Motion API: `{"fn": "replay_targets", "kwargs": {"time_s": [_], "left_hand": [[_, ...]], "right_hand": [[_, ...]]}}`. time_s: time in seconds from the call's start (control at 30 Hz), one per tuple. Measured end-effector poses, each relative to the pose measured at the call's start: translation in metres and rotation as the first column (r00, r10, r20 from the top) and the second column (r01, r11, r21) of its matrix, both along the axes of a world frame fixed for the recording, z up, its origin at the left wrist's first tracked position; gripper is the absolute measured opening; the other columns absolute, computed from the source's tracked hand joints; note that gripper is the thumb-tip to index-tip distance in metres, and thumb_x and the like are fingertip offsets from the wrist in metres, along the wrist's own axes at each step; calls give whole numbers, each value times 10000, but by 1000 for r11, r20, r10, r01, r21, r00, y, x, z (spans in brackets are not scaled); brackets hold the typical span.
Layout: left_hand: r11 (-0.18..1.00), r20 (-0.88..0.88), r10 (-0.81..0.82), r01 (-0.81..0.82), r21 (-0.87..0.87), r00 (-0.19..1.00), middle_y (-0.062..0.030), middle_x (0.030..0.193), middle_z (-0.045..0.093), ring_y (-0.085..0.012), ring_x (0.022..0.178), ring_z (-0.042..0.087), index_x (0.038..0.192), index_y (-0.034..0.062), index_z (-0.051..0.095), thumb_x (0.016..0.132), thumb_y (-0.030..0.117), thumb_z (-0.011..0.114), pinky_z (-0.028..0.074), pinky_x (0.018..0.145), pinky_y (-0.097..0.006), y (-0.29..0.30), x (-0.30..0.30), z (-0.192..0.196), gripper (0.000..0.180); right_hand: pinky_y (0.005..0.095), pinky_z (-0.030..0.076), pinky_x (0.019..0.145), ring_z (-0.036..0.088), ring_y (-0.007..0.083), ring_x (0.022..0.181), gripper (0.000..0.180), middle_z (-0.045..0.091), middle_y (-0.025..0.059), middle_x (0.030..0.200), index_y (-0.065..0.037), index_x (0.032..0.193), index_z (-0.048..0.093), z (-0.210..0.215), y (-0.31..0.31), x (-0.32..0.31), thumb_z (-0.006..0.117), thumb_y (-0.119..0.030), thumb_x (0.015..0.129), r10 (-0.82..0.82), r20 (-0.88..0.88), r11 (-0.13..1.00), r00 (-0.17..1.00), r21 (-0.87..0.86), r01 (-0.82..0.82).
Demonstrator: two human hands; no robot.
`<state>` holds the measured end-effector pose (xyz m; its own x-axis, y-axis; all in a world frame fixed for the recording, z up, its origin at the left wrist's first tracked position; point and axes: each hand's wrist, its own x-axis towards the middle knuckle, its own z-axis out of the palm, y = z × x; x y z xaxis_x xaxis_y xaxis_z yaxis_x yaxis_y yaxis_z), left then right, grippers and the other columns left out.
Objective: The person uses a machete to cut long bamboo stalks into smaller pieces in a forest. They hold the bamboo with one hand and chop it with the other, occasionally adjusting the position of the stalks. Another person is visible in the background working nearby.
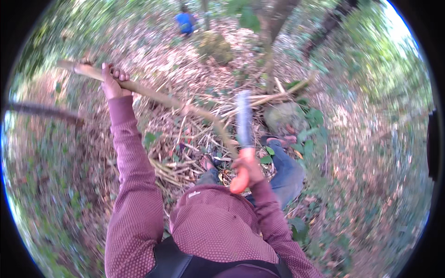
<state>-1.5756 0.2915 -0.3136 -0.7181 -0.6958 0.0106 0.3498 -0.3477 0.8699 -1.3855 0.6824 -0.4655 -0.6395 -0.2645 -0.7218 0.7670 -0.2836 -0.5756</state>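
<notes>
A long, bent branch [160,96] slants from the upper left down to the middle of the head view. Near its far end my left hand [115,79] is closed round it, arm stretched out. In my right hand [250,167] is a hand saw [244,123] with an orange handle, its blurred blade pointing away from me. The branch's near end reaches the right hand; whether those fingers also touch it I cannot tell.
Cut sticks [169,173] and dry leaves lie round my feet. A mossy rock [285,119] is by my right foot, a larger boulder [213,47] farther off. Tree trunks [280,21] rise ahead. Something blue [186,23], perhaps a person's clothing, shows beyond. A dark pole or trunk [44,111] juts in at left.
</notes>
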Motion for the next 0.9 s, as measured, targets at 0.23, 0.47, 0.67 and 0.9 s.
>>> {"fn": "replay_targets", "kwargs": {"time_s": [0.23, 0.47, 0.67, 0.9], "left_hand": [[909, 264, 354, -397, 129, 897, 54, 526, 393, -67, 393, 355, 828, 113, 485, 856, 254, 538, 343, 354, -185, -86, 151, -83, 153], [918, -15, -354, 351, 183, 935, -114, 968, 576, -185, 824, 597, 1211, -11, 387, 823, 132, 557, 515, 704, -285, 88, 138, -64, 447], [889, -69, -436, 442, 123, 897, -50, 1001, 560, -116, 902, 546, 1270, -13, 340, 811, 162, 598, 457, 794, -273, 65, 160, -58, 555], [901, 428, 227, -22, -433, 875, -84, 947, 615, -151, 785, 605, 1197, 65, 459, 792, 159, 615, 519, 661, -246, -66, 248, -93, 444]], "right_hand": [[245, 423, 513, 528, 117, 603, 295, 583, 86, 774, 14, 952, 535, 121, 59, -114, 624, -117, 702, 288, -273, 704, 918, 710, -9], [274, 466, 716, 556, 163, 793, 380, 573, 128, 895, 49, 1077, 467, 185, -111, -151, 583, -85, 741, 370, -508, 929, 778, 221, -297], [339, 495, 747, 541, 198, 926, 448, 526, 132, 1011, 24, 1185, 383, 186, -251, -131, 545, -77, 779, 455, -425, 773, 783, -248, -584], [291, 508, 643, 589, 179, 865, 435, 559, 114, 1051, -15, 1138, 491, 133, -283, -122, 598, -37, 717, 477, -632, 742, 611, -83, -665]]}}
